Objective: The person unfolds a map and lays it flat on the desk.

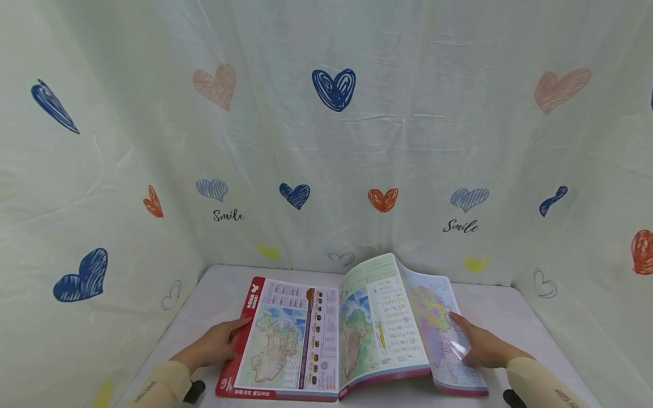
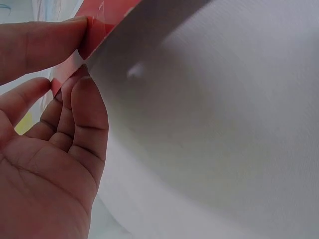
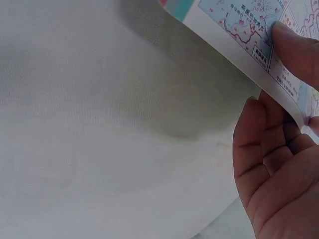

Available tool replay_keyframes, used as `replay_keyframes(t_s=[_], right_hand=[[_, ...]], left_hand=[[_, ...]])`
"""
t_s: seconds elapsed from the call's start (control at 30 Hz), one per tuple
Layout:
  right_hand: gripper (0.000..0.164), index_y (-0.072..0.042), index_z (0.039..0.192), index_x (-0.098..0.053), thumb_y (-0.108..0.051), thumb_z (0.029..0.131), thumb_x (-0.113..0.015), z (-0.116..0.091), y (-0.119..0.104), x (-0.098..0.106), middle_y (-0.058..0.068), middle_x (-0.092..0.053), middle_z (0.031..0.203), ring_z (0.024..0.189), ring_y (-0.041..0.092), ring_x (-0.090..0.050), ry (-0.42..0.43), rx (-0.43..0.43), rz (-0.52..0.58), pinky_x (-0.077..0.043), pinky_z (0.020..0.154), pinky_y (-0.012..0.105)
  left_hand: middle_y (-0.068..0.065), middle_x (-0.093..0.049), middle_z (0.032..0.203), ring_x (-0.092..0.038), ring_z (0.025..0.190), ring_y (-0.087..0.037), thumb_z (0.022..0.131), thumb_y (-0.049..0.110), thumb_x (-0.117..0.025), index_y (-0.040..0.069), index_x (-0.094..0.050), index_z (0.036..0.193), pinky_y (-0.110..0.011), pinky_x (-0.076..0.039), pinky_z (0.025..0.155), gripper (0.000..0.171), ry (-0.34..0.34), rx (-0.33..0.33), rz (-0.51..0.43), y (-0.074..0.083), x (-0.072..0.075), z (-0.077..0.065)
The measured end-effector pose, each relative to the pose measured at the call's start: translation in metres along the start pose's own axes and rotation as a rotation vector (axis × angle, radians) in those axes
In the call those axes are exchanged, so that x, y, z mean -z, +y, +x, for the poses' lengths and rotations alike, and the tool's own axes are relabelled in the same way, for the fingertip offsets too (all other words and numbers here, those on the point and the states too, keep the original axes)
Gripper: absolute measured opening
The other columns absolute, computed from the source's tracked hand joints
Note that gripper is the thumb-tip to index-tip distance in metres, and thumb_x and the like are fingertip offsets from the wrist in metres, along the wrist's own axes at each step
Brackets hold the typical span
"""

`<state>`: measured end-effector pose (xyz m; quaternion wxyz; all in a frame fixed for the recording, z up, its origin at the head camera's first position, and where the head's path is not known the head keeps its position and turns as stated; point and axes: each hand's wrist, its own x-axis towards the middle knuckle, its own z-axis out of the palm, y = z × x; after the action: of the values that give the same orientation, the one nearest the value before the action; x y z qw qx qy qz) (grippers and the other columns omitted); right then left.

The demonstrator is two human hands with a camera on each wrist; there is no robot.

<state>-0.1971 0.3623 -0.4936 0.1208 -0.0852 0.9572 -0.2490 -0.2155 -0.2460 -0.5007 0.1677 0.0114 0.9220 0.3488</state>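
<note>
1 left hand, 1 right hand, 1 open map book, 1 white table.
Left hand pinches book's red left edge, right hand pinches its right edge; book lies between both hands, its middle arching up.

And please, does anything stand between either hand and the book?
Nothing visible does. The left hand pinches the red edge of the book, and the right hand pinches the right-hand page. The raised middle section stands between the hands, touching neither.

Fine print in open book too small to be read, page under its raised leaf partly covered, sleeves beside it cut off
</note>
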Motion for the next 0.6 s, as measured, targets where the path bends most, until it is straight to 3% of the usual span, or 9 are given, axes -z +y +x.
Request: replay_keyframes(t_s=[0.23, 0.43, 0.6], right_hand=[[0.103, 0.008, 0.148, -0.027, 0.003, 0.062, -0.082, -0.003, 0.009, 0.003, 0.043, -0.045, 0.132, 0.103, 0.042, -0.058, 0.001, -0.037, -0.032, -0.042, 0.093, 0.066], [0.100, 0.008, 0.148, -0.029, 0.002, 0.064, -0.082, -0.006, 0.018, 0.004, 0.043, -0.045, 0.131, 0.103, 0.044, -0.057, -0.017, -0.066, -0.062, -0.040, 0.094, 0.067], [0.098, 0.007, 0.147, -0.028, 0.003, 0.065, -0.081, -0.007, 0.027, 0.004, 0.041, -0.048, 0.124, 0.091, 0.039, -0.055, -0.035, -0.097, -0.068, -0.042, 0.090, 0.067]], left_hand=[[-0.020, -0.055, 0.127, -0.054, 0.095, -0.026, 0.071, -0.004, -0.081, 0.002, -0.044, 0.148, -0.036, -0.058, 0.068, 0.086, 0.005, 0.023, 0.001, -0.002, 0.003, -0.003], [-0.020, -0.055, 0.127, -0.054, 0.095, -0.026, 0.071, -0.003, -0.082, 0.002, -0.044, 0.148, -0.036, -0.058, 0.068, 0.086, 0.008, 0.036, 0.006, -0.003, 0.007, -0.005], [-0.020, -0.056, 0.125, -0.055, 0.093, -0.025, 0.070, -0.004, -0.082, 0.000, -0.044, 0.148, -0.037, -0.058, 0.068, 0.087, 0.007, 0.034, 0.002, -0.005, 0.010, -0.005]])
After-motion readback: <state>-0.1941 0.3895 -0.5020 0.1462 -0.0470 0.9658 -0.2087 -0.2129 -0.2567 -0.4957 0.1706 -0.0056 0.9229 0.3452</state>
